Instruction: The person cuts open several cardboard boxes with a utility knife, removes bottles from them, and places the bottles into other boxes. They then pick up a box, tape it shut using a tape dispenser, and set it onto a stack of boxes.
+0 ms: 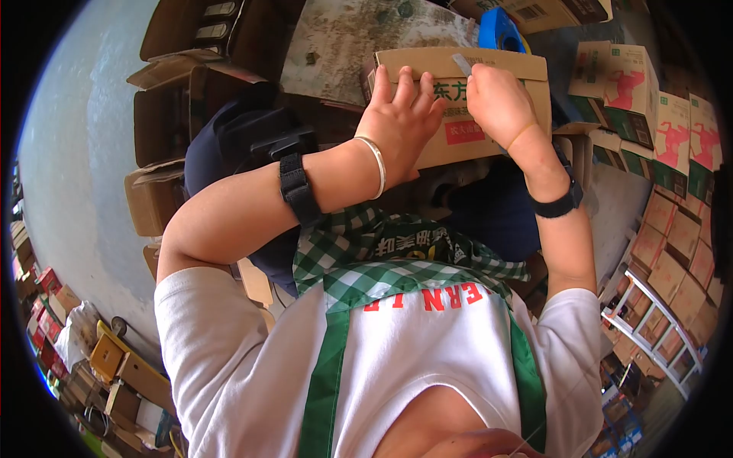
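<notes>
A closed cardboard box (pixel 458 149) with green and red print lies in front of me. My left hand (pixel 401 114) rests on it with fingers spread, a bangle on its wrist. On the box's right part, my right hand (pixel 500 103) is closed around a small grey blade-like tool (pixel 463 65), whose tip points up and left near the box's far edge. The tool's handle is hidden inside my fist.
A blue tape dispenser (pixel 500 32) sits just beyond the box, beside a worn board (pixel 366 46). Open cartons (pixel 164 118) stand at the left. Printed boxes (pixel 630 91) are stacked at the right, with a metal ladder (pixel 657 328) below them.
</notes>
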### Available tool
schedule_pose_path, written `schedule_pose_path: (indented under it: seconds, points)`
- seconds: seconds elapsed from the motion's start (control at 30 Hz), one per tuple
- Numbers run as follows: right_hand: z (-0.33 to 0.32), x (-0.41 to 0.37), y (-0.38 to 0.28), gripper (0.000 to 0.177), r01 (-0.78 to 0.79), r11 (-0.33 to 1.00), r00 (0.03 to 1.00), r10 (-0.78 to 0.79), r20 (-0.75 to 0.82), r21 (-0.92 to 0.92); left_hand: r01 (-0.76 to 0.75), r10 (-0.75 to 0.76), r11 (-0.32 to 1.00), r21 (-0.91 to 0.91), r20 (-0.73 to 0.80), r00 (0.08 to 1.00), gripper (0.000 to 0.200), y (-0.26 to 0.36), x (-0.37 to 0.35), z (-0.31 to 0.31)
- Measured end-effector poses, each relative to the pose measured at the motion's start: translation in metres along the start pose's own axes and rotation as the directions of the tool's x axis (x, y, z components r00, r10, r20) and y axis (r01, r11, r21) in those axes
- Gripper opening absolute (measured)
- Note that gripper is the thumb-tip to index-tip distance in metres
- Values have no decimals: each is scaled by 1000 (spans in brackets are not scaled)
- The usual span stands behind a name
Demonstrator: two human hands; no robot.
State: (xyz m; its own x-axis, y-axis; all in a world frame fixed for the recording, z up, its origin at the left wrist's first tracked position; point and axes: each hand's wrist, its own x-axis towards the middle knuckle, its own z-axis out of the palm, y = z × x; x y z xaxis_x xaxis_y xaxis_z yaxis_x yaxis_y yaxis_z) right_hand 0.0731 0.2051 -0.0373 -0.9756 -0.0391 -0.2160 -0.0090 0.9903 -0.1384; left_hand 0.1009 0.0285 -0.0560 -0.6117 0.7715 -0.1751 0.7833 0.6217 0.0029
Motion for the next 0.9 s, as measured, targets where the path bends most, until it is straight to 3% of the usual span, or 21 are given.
schedule_pose_path:
  seconds: [0.17,0.37,0.47,0.5,0.53,0.57,0.63,0.77,0.9]
  points:
    - [1,0,-3,19,8,1000,1000,-8,-11,-19,-6,6,1000,-3,10,1000,95,0,0,0]
    - [-10,-4,-10,20,-95,995,982,97,161,-24,-4,3,999,40,22,1000,95,2,-1,-3]
    - [-3,-8,6,20,-101,989,989,88,116,107,-8,6,999,50,41,999,96,3,-2,-4]
    - [-6,-10,11,22,-195,895,968,111,223,401,-12,10,999,46,45,999,96,2,-3,-4]
    - [-8,-12,17,25,-298,705,940,97,328,644,-19,17,999,43,48,999,96,-1,-3,-3]
    - [-7,-14,26,25,-299,699,941,102,324,650,-26,24,998,50,50,998,96,-5,-3,-3]
    - [1,-21,47,25,-264,461,965,135,227,847,-40,36,996,85,43,998,95,-20,-4,-3]
    - [15,-28,66,26,-333,289,939,181,291,897,-73,64,993,96,95,993,97,-36,-5,-8]
    - [26,-31,68,25,-340,234,937,164,307,911,-61,56,994,88,57,997,97,-33,-4,-7]
